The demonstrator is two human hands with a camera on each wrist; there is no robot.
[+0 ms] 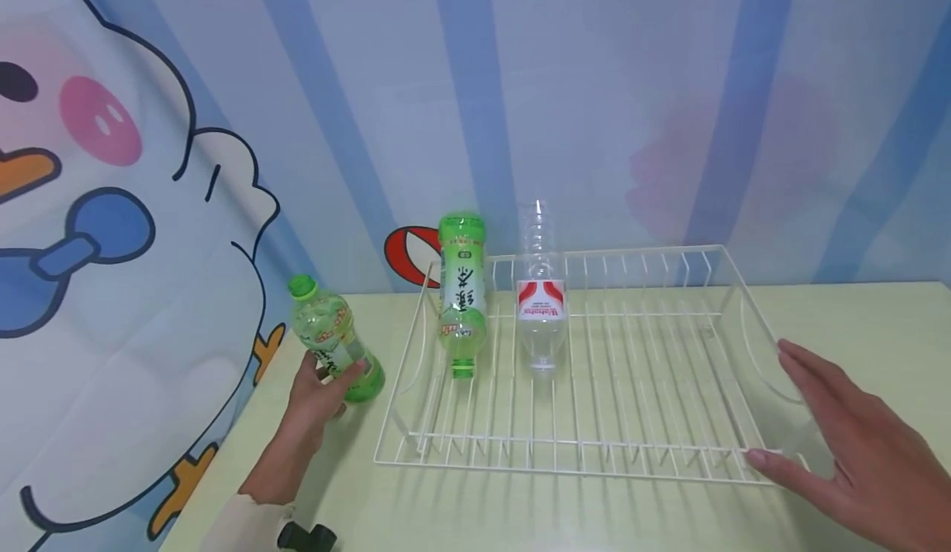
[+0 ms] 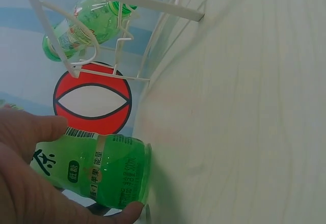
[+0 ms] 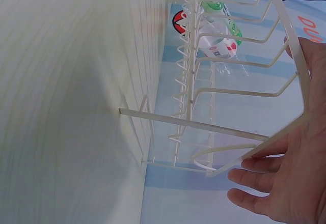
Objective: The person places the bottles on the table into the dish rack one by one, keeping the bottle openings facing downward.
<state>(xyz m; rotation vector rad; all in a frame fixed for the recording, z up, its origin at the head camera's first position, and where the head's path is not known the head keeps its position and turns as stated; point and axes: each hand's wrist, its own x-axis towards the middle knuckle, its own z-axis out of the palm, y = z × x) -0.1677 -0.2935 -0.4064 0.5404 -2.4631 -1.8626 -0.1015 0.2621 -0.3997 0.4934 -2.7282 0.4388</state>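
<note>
My left hand (image 1: pixel 319 399) grips the lower part of a green tea bottle (image 1: pixel 338 337), which leans to the left beside the rack. In the left wrist view, thumb and fingers wrap the green bottle (image 2: pixel 97 168) near its base, close over the table. A white wire dish rack (image 1: pixel 639 395) holds two bottles standing cap down: another green tea bottle (image 1: pixel 462 288) and a clear bottle (image 1: pixel 541 313) with a red and white label. My right hand (image 1: pixel 862 445) is at the rack's right end, fingers extended along its rim, as the right wrist view of that hand (image 3: pixel 295 173) also shows.
The rack stands on a pale wood-grain table (image 1: pixel 884 329). Behind it hangs a blue striped backdrop (image 1: pixel 594 106) with a large cartoon bird (image 1: pixel 149 354) at the left and a red and white ball (image 2: pixel 91 99) printed low down.
</note>
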